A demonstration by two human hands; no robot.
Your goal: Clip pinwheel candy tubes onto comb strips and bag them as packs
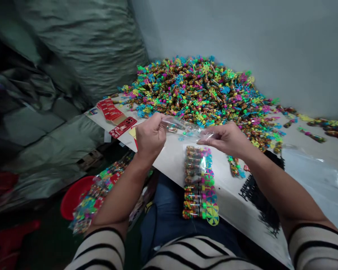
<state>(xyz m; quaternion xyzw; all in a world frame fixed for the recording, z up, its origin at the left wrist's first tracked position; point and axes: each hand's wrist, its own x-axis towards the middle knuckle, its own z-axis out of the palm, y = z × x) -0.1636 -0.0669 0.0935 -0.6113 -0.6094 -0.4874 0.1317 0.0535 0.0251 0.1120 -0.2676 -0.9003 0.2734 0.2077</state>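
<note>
Between my two hands a clear plastic bag is stretched above the table. My left hand is closed in a fist round one end of it. With thumb and fingers pressed together, my right hand pinches the other end. Just below the bag, a row of candy-filled toy tubes with coloured pinwheel tops lies side by side at the table's near edge, under shiny clear film. Past both hands rises a large heap of similar pinwheel candy tubes.
Red printed cards and a phone-like red item lie left on the white table. Black plastic strips and clear bags are at right. A red basin with packed toys stands below left, near large sacks.
</note>
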